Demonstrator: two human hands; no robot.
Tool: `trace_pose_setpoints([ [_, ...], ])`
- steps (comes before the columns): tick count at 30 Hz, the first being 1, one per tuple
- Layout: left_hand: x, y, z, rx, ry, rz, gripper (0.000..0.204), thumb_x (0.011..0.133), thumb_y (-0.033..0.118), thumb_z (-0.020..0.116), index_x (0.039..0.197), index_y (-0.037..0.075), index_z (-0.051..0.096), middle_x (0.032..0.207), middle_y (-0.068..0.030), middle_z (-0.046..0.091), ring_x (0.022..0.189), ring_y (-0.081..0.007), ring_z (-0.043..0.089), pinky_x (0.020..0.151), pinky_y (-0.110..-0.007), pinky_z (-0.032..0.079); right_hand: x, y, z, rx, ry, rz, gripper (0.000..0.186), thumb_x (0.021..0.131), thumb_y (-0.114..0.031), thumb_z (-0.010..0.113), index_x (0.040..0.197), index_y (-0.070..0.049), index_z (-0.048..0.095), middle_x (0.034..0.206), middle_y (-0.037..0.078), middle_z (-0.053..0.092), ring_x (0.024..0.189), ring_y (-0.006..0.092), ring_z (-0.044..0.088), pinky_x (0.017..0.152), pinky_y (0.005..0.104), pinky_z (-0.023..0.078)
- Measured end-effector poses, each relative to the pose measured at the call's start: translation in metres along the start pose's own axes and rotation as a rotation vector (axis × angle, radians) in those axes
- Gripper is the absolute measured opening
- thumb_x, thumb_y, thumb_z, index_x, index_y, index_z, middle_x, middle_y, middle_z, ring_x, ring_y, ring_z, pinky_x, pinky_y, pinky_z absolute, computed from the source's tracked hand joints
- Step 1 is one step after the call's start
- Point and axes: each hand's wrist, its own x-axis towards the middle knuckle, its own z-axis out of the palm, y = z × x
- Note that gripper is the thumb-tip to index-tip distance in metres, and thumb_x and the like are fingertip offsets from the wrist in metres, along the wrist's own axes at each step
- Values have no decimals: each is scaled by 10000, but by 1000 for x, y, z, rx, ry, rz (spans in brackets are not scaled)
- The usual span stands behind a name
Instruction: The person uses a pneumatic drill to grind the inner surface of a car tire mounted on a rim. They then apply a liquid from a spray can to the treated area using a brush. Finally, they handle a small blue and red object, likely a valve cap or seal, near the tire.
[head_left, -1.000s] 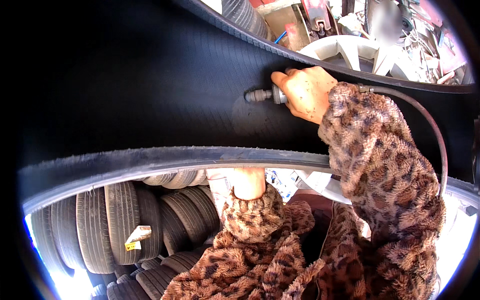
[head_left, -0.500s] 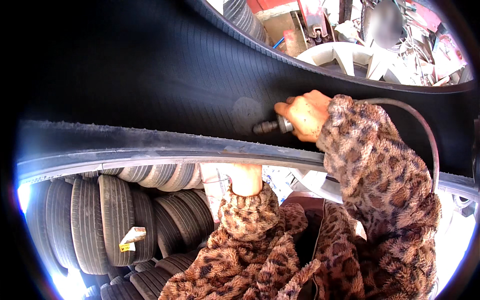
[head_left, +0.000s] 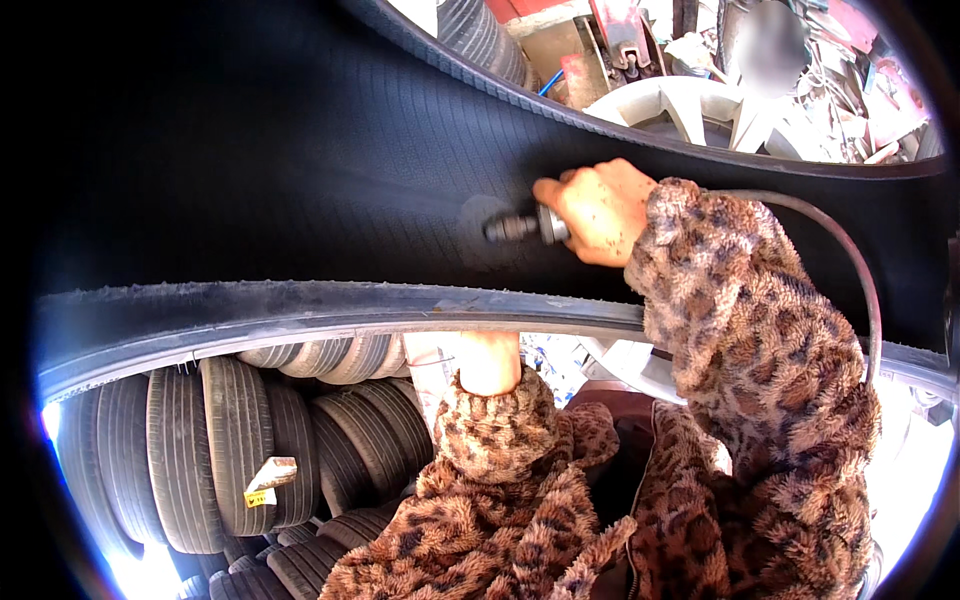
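Note:
A large black tyre (head_left: pixel 300 210) stretches across the view, its ribbed inner wall facing me. My right hand (head_left: pixel 607 212) is closed around an air grinder (head_left: pixel 530 228) inside the tyre. The grinder's tip lies over a round, greyish buffed patch (head_left: pixel 478 262) on the inner wall. A hose (head_left: pixel 845 240) runs along my right sleeve. My left hand (head_left: pixel 490 363) reaches up to the tyre's near edge from below; its fingers are hidden behind the rim. Both arms wear fuzzy leopard-patterned sleeves.
Several used tyres (head_left: pixel 185 460) stand and lie at the lower left, one with a yellow-and-white label (head_left: pixel 265 485). Beyond the tyre's far edge are a silver alloy wheel (head_left: pixel 690 105), a red metal stand (head_left: pixel 622 35) and cluttered scrap.
My right hand has shifted slightly up and left, bringing the grinder tip from below the buffed patch onto it. The tyre's near edge appears a little lower at the left.

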Motion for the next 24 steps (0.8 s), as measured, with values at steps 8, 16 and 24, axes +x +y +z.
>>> trace_pose_setpoints([
  [8, -32, 29, 39, -369, -158, -144, 462, 911, 281, 530, 1223, -57, 579, 1265, -293, 544, 1190, -480, 501, 987, -705, 355, -4, -12, 0, 12, -70, -66, 317, 692, -100, 675, 997, -43, 614, 870, 181, 678, 788, 375, 689, 718, 452, 571],
  [16, -7, 6, 11, -133, -116, -86, 453, 898, 258, 554, 1199, -78, 594, 1265, -282, 557, 1177, -479, 512, 924, -743, 384, 9, -4, -5, 18, 168, -61, 290, 717, -120, 677, 982, -24, 607, 877, 188, 679, 797, 360, 692, 699, 450, 573],
  [24, 6, -2, -20, 19, -280, 6, 473, 865, 219, 592, 1209, -106, 584, 1253, -316, 549, 1184, -512, 499, 921, -713, 426, -6, -5, -1, 91, -53, -96, 335, 680, -108, 686, 999, -27, 624, 794, 186, 677, 763, 384, 686, 687, 463, 560],
])
